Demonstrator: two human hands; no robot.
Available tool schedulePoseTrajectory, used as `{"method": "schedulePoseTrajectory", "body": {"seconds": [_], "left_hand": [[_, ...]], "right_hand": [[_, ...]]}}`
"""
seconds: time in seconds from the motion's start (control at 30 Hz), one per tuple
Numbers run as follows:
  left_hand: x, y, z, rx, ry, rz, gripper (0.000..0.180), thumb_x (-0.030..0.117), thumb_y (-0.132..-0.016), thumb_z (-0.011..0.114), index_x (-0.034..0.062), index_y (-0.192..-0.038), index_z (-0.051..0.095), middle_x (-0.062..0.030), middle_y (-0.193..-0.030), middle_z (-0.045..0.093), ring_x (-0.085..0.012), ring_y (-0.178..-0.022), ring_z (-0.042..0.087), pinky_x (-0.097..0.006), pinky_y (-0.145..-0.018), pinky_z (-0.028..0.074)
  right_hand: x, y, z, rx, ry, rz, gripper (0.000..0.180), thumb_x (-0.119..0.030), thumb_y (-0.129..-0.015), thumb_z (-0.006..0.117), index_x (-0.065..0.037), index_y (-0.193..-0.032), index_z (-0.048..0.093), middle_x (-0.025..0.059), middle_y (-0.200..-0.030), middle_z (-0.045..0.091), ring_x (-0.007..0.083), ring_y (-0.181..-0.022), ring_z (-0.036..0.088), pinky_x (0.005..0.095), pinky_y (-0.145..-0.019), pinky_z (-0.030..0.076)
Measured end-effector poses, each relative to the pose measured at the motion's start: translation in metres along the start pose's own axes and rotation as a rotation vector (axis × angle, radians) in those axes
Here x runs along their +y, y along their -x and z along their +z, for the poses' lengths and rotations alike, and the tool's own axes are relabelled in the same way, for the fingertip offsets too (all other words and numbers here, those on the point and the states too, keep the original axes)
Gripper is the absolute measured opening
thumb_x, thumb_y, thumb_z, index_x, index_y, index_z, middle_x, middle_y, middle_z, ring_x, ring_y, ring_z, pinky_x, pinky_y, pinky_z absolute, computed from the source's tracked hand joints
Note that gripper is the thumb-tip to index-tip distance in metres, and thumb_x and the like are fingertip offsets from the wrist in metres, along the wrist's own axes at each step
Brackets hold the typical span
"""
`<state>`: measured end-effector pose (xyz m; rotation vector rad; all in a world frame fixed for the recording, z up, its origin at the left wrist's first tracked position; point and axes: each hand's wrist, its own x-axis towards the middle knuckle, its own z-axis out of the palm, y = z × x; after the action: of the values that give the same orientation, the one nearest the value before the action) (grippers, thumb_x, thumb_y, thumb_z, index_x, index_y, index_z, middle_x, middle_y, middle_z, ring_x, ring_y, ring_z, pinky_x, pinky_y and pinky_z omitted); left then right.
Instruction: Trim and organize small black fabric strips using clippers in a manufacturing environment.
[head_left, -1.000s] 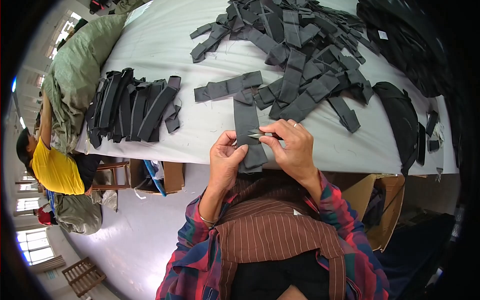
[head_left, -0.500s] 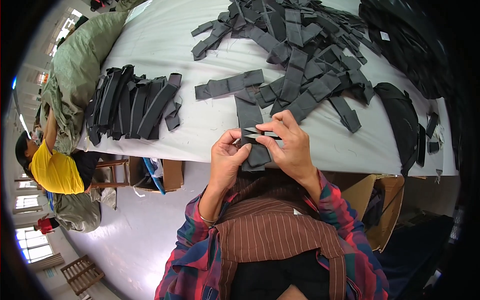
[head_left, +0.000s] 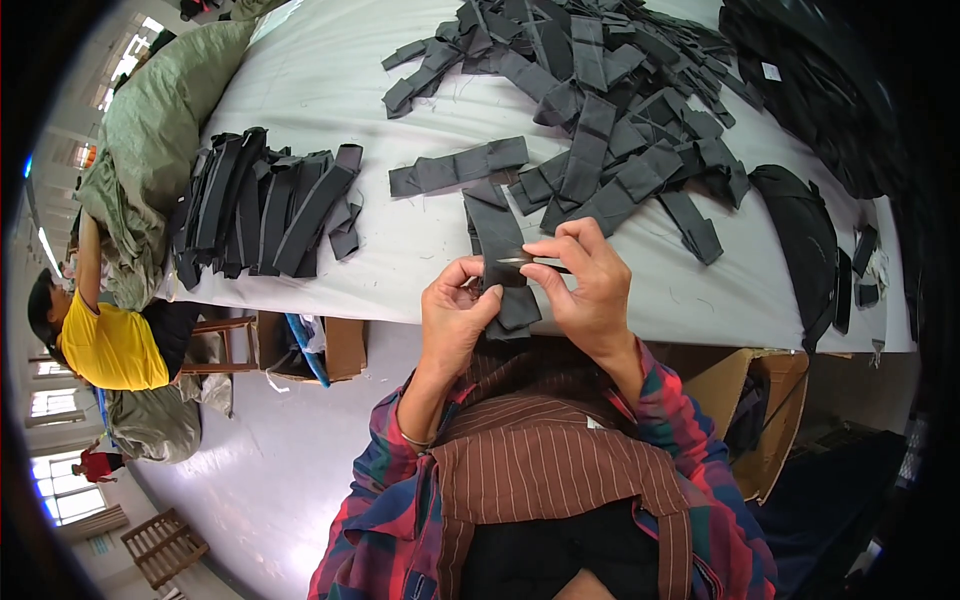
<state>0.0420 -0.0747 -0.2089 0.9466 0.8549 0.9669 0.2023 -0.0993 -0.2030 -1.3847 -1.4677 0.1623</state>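
Observation:
My left hand (head_left: 459, 312) pinches a dark grey fabric strip (head_left: 497, 232) between thumb and fingers at the table's near edge. The strip's folded lower end hangs below the thumb, and its upper part lies toward the loose strips. My right hand (head_left: 588, 285) is closed on small pointed thread snips (head_left: 522, 262), held between thumb and fingertips. Their blades point left, over the strip and close to my left fingers, and look nearly closed together. Just beyond, another grey strip (head_left: 458, 167) lies across the table.
A large heap of grey strips (head_left: 610, 130) covers the far middle of the white table (head_left: 400, 250). A neat row of strips (head_left: 265, 205) sits at left. Black bags (head_left: 800, 235) are on the right. Below stand cardboard boxes (head_left: 775, 425). A person in yellow (head_left: 115, 345) handles a big sack (head_left: 165, 110).
The snips' blades, spread apart before, have come together. My right hand has shifted slightly right, and the strip's upper part has moved a little left. The person in yellow has raised an arm.

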Motion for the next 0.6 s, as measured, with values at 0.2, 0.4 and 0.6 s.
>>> {"method": "schedulePoseTrajectory", "body": {"seconds": [0.2, 0.4, 0.6], "left_hand": [[-0.002, -0.002, -0.002, 0.004, -0.105, 0.087, 0.018, -0.011, -0.079, 0.057, -0.0025, -0.095, 0.057, -0.0031, -0.098, 0.058, -0.0069, -0.088, 0.054, -0.020, -0.081, 0.044], [-0.006, -0.004, -0.005, -0.115, -0.139, 0.193, 0.025, -0.013, -0.077, 0.058, -0.0036, -0.099, 0.058, -0.0039, -0.103, 0.057, -0.0085, -0.092, 0.055, -0.021, -0.083, 0.044], [-0.001, 0.003, -0.002, -0.173, -0.222, 0.057, 0.026, -0.012, -0.077, 0.059, -0.0042, -0.102, 0.058, -0.0050, -0.105, 0.057, -0.0093, -0.095, 0.055, -0.022, -0.085, 0.044]], "right_hand": [[-0.005, -0.002, -0.007, -0.112, 0.051, -0.090, 0.025, -0.015, -0.068, 0.076, -0.011, -0.091, 0.067, 0.0050, -0.084, 0.057, 0.0241, -0.069, 0.056, 0.0327, -0.062, 0.044], [-0.009, -0.011, -0.002, -0.172, -0.061, -0.151, 0.021, -0.016, -0.068, 0.072, -0.016, -0.088, 0.066, 0.0014, -0.076, 0.056, 0.0235, -0.067, 0.056, 0.0335, -0.057, 0.041], [0.005, -0.011, -0.001, -0.324, -0.178, -0.064, 0.011, -0.006, -0.069, 0.064, -0.011, -0.079, 0.064, 0.0031, -0.068, 0.058, 0.0219, -0.059, 0.055, 0.0317, -0.054, 0.040]]}}
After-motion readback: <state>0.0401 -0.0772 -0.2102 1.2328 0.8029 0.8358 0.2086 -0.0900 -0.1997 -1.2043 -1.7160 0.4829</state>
